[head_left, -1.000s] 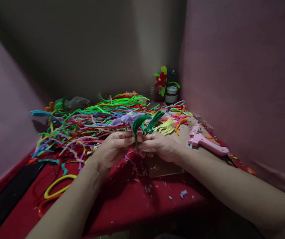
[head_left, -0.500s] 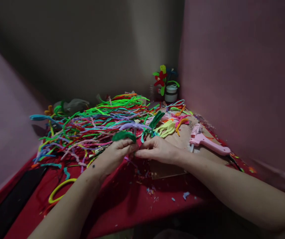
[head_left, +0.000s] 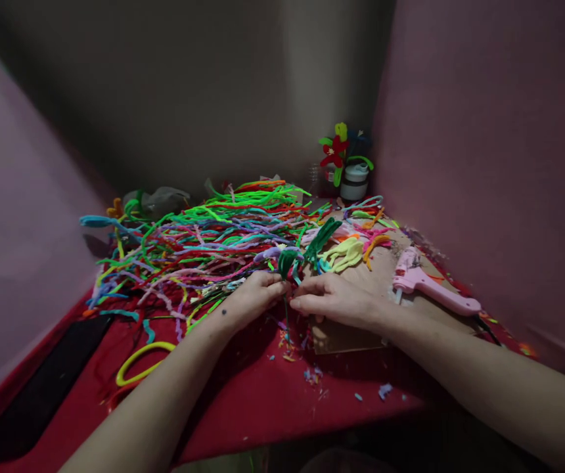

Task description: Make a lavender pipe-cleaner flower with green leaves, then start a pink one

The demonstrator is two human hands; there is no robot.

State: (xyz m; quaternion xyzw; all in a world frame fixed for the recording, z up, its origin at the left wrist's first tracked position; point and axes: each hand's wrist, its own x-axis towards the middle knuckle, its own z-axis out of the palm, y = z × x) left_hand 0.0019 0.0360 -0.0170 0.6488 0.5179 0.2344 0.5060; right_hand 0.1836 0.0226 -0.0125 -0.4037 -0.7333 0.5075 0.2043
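My left hand (head_left: pixel 257 295) is closed in a pinch on a pipe-cleaner flower (head_left: pixel 270 254) with lavender petals. A dark green leaf (head_left: pixel 287 263) rises just above my fingertips, and a thin green stem (head_left: pixel 287 318) hangs below them. Close beside the stem, my right hand (head_left: pixel 332 299) has its thumb and forefinger drawn together; what lies between them, if anything, is too small to make out. Another dark green leaf piece (head_left: pixel 322 238) and pale yellow looped petals (head_left: pixel 344 255) lie just beyond my right hand.
Many coloured pipe cleaners (head_left: pixel 213 240) cover the table's back left. On the right, a pink glue gun (head_left: pixel 433 289) rests on a cardboard sheet (head_left: pixel 344 340). Yellow-handled scissors (head_left: pixel 123 364) lie near my left forearm. A red flower (head_left: pixel 334 152) stands by a pale jar (head_left: pixel 354 182).
The flower has turned in my left hand: its green leaf, spread leftward before, now stands narrow and upright. The green stem now shows below my fingers. The whole view has shifted a little.
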